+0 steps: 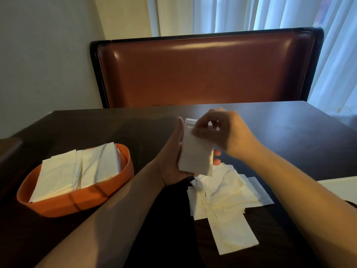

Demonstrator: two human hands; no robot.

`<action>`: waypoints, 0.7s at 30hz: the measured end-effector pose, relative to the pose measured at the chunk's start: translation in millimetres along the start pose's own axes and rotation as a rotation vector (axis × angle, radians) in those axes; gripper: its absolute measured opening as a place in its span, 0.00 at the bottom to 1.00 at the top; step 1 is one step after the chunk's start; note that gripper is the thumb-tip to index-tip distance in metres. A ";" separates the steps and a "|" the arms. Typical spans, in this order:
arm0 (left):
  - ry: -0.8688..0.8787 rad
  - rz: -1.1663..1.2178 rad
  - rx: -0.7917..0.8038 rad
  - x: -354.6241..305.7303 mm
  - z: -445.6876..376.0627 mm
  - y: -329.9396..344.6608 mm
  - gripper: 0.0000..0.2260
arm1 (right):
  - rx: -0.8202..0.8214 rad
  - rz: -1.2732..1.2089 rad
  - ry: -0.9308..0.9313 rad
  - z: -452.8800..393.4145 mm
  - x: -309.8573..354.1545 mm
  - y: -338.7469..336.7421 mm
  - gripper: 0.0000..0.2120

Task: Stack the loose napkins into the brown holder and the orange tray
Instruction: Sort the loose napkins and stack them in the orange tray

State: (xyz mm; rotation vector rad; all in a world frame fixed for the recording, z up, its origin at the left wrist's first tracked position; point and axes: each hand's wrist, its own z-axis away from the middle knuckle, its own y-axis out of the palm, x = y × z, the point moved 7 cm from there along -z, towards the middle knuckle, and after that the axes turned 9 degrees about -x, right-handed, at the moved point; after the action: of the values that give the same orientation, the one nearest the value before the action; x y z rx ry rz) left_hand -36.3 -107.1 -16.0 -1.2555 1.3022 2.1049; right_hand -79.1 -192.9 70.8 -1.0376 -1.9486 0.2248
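Note:
A small stack of white napkins (195,155) stands upright above the table's middle, gripped by my left hand (172,161) from below and the left. My right hand (222,130) pinches the stack's top edge from above. On the left sits the orange tray (81,202), holding two side-by-side stacks of white napkins (77,171). A spread of loose napkins (224,198) lies on the dark table just under and to the right of my hands. No brown holder is in view.
The dark table (289,136) runs to a far edge, with a brown leather bench back (202,74) behind it. White curtains (270,14) hang at the back right. A dark object (9,149) sits at the left edge, and a white surface (340,186) at the right.

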 end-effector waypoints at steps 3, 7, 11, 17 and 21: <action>0.047 -0.029 0.004 -3.1 3.9 4.4 0.30 | -0.028 0.064 -0.059 -3.2 -3.7 5.7 0.04; 0.092 -0.077 -0.026 -4.8 7.2 6.5 0.15 | -0.096 0.043 -0.043 -2.0 -13.5 7.5 0.08; 0.182 -0.059 -0.114 -10.7 -0.5 -5.2 0.19 | -0.243 -0.182 0.157 3.6 -30.4 -6.4 0.17; 0.349 0.026 -0.322 -23.6 -8.0 -25.0 0.23 | 0.134 -0.539 0.548 29.0 -45.9 40.8 0.26; 0.521 -0.184 -0.308 -33.1 -6.5 -28.8 0.24 | 0.151 -0.480 0.414 25.7 -41.1 40.2 0.19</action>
State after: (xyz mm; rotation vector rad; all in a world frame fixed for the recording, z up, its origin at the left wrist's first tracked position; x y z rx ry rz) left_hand 4.4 -93.4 -4.8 -2.0744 1.0078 1.9679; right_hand -65.4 -191.9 9.3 -0.4494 -1.7063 -0.1045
